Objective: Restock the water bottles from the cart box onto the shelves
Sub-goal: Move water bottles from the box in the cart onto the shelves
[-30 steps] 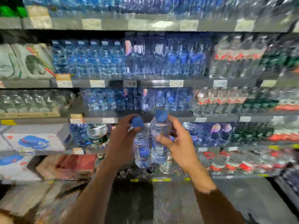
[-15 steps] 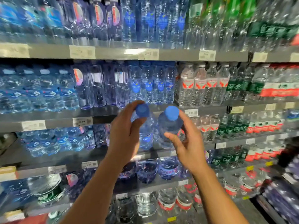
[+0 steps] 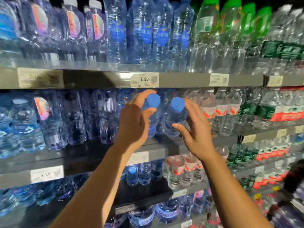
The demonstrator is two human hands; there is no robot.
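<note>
Two clear water bottles with blue caps are raised side by side in front of a shelf. My left hand (image 3: pixel 134 124) grips the left bottle (image 3: pixel 153 119) just under its cap, thumb and fingers curled round it. My right hand (image 3: pixel 195 134) holds the right bottle (image 3: pixel 175 119) from the right side, thumb in front of its body. Both bottles stand upright over the dark gap on the shelf board (image 3: pixel 92 152), under the grey shelf rail (image 3: pixel 98 79) above. The cart box is out of view.
Rows of blue-labelled bottles (image 3: pixel 69 119) fill the shelf to the left, red-labelled bottles (image 3: pixel 218 112) and green-labelled ones (image 3: pixel 256 111) to the right. Taller bottles (image 3: pixel 148 33) stand on the shelf above. Lower shelves hold more bottles (image 3: pixel 182 171). A dark blurred object (image 3: pixel 294 176) sits at the right edge.
Both hands have lifted the two bottles upward and toward the shelf, and my view has tilted up. The bottles now sit at the level of the upper-middle shelf.
</note>
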